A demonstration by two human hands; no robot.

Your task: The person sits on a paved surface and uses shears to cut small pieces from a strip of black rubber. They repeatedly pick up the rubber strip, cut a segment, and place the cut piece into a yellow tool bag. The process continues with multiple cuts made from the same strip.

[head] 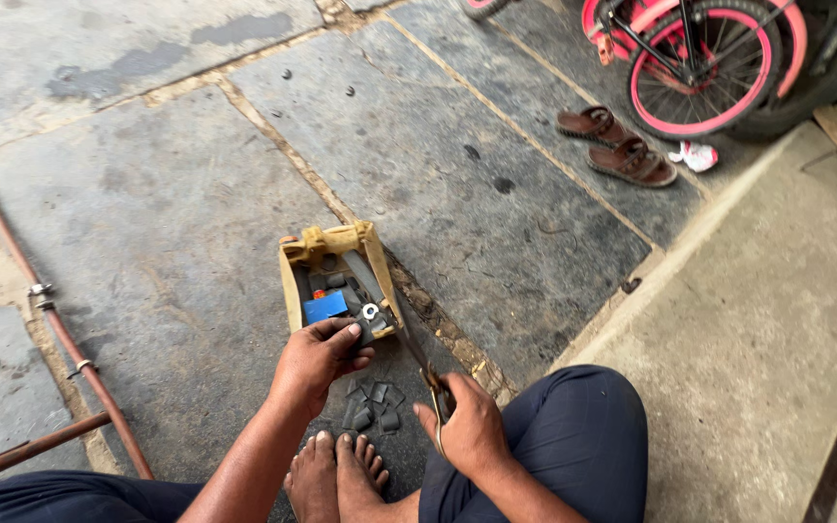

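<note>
While we look down from the head camera, we read the scene as follows.

Work in hand: our left hand (317,356) reaches into a worn yellow box (293,286) on the stone floor (167,223); our right hand (472,426) holds a pair of scissors (409,339).
Left fingers: curled narrowly over the box's near edge, touching its contents; whether they pinch any one item we cannot tell.
Right fingers: closed around the scissor handles.
Progress: several small dark cut pieces (375,405) already lie on the floor between the box and our bare feet (336,475); we judge some cutting done, with more stock left in the box, including a blue piece (325,307) and a small metal ring (370,311).
Scissors, position: between our right hand and the box, blades over its right side.
Scissors, long axis: diagonal, from lower right to upper left.
Scissors, pointing: tips away from us, toward the box's far end.
Box, long axis: roughly away from us, tilted slightly left.
</note>
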